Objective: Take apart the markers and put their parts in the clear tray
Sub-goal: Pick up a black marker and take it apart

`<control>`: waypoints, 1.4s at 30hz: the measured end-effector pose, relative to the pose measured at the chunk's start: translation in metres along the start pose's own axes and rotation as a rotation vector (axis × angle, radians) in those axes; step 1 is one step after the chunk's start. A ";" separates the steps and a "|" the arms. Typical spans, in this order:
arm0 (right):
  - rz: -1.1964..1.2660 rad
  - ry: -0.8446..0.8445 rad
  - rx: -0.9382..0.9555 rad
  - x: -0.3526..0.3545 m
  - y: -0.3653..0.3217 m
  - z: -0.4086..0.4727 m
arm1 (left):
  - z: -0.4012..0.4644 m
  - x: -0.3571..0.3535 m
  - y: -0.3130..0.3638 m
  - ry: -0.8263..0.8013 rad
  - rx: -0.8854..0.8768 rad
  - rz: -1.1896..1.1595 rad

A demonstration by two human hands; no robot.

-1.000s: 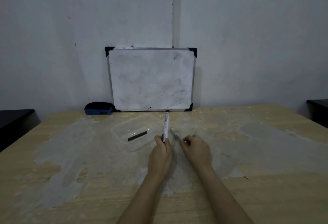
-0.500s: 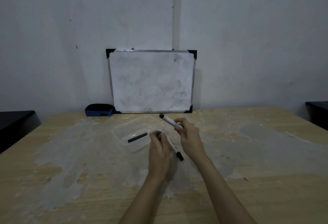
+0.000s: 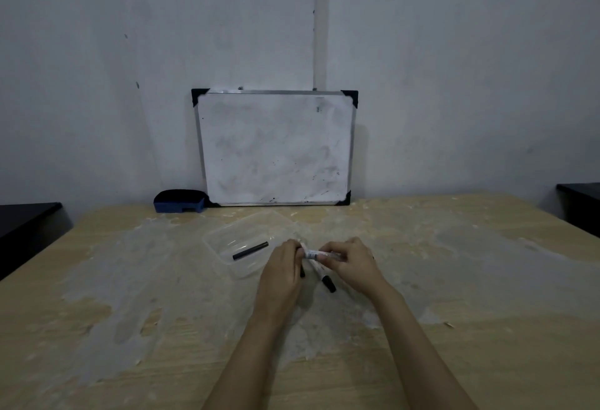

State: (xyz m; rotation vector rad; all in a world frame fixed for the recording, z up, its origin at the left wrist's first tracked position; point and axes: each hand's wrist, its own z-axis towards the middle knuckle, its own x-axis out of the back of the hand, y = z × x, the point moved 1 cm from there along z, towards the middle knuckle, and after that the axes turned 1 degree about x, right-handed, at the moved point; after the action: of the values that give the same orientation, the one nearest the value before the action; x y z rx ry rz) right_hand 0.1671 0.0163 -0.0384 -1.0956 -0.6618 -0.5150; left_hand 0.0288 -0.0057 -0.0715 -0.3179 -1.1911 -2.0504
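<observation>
I saw the left hand [image 3: 281, 268] and the right hand [image 3: 352, 261] both grasping one white marker [image 3: 312, 253] beside the clear tray [image 3: 227, 236].

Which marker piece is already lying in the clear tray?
The thin black rod, lying alone inside the clear tray. The two white-barrelled markers are outside it: one gripped between both hands, the other below it with its black end toward the camera.

Showing no legible text anywhere: printing on the white marker barrel [image 3: 314, 254] too blurred to read, and only smudges and stray black marks on the whiteboard [image 3: 276, 149], forming no letters or numbers.
</observation>
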 end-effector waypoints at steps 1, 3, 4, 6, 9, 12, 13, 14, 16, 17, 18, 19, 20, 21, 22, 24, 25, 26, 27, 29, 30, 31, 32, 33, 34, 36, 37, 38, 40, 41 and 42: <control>-0.028 -0.004 0.017 -0.002 0.002 0.002 | 0.001 0.000 -0.001 0.015 -0.001 0.060; -0.098 0.007 0.061 -0.005 0.000 0.005 | 0.002 0.003 0.003 0.015 0.044 0.067; -0.148 0.023 0.097 -0.006 -0.004 0.004 | 0.001 0.004 0.006 0.017 0.077 0.050; -0.362 0.137 0.216 -0.010 -0.004 0.006 | 0.000 0.010 0.009 0.084 0.188 -0.024; -0.416 0.185 0.187 -0.007 0.009 0.011 | 0.002 0.022 -0.003 0.220 0.387 -0.135; -0.380 0.135 0.073 0.005 0.016 0.008 | 0.003 0.028 -0.012 0.130 0.383 0.029; -0.417 0.129 0.055 0.006 0.017 0.007 | 0.002 0.027 -0.011 0.075 0.359 0.076; -0.440 0.108 0.040 0.006 0.015 0.007 | 0.001 0.024 -0.010 0.017 0.327 0.149; -0.443 0.077 0.024 0.002 0.013 0.006 | 0.000 0.020 -0.008 -0.091 0.248 0.376; -0.431 0.069 0.020 0.001 0.013 0.006 | 0.000 0.019 -0.008 -0.133 0.212 0.482; -0.422 0.061 0.029 0.000 0.013 0.006 | -0.001 0.018 -0.008 -0.152 0.187 0.552; -0.420 0.055 0.036 -0.001 0.013 0.005 | 0.000 0.019 -0.008 -0.150 0.184 0.583; -0.409 0.044 0.030 0.000 0.011 0.003 | 0.000 0.020 -0.008 -0.120 0.189 0.577; -0.404 0.032 0.033 -0.001 0.010 0.003 | 0.000 0.021 -0.005 -0.057 0.194 0.530; -0.408 0.019 0.047 -0.002 0.008 0.004 | 0.000 0.021 -0.004 0.017 0.200 0.442; -0.419 0.023 0.059 -0.003 0.001 0.005 | 0.001 0.023 0.003 0.137 0.218 0.192; -0.416 0.041 0.066 -0.003 -0.001 0.006 | 0.003 0.021 0.005 0.164 0.258 0.014; -0.400 0.054 0.071 -0.002 -0.004 0.007 | 0.005 0.019 0.008 0.172 0.357 -0.205; -0.385 0.062 0.086 0.000 -0.008 0.008 | 0.007 0.015 0.011 0.171 0.508 -0.462; -0.447 0.101 0.216 0.002 -0.020 0.008 | 0.014 0.010 0.011 0.156 0.833 -0.997; -0.531 0.163 0.333 0.002 -0.025 0.010 | 0.016 0.009 0.010 0.124 0.927 -1.217; -0.622 0.215 0.436 0.003 -0.031 0.011 | 0.016 0.009 0.008 0.075 0.980 -1.395; -0.722 0.254 0.532 0.005 -0.039 0.013 | 0.015 0.010 0.006 0.032 1.009 -1.526; -0.807 0.267 0.613 0.007 -0.047 0.014 | 0.014 0.010 0.005 0.011 1.029 -1.632; -0.890 0.276 0.690 0.009 -0.054 0.016 | 0.014 0.012 0.003 0.005 1.047 -1.718; -1.035 0.272 0.809 0.013 -0.063 0.019 | 0.014 0.013 0.003 -0.007 1.060 -1.813; -1.089 0.265 0.844 0.015 -0.065 0.020 | 0.014 0.014 0.003 -0.014 1.062 -1.826; -1.117 0.264 0.868 0.018 -0.066 0.021 | 0.014 0.015 0.004 -0.022 1.064 -1.830; -1.115 0.281 0.882 0.023 -0.067 0.025 | 0.013 0.017 0.006 -0.047 1.066 -1.819; -1.104 0.295 0.871 0.025 -0.068 0.027 | 0.013 0.019 0.006 -0.070 1.058 -1.802; -1.085 0.310 0.848 0.028 -0.067 0.029 | 0.013 0.020 0.006 -0.094 1.049 -1.767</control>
State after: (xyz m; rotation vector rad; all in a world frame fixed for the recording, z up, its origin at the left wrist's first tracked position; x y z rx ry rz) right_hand 0.1342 0.0163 0.0329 0.2267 -1.0367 -1.1509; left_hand 0.0173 -0.0064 -0.0498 1.6891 -2.8867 -1.9721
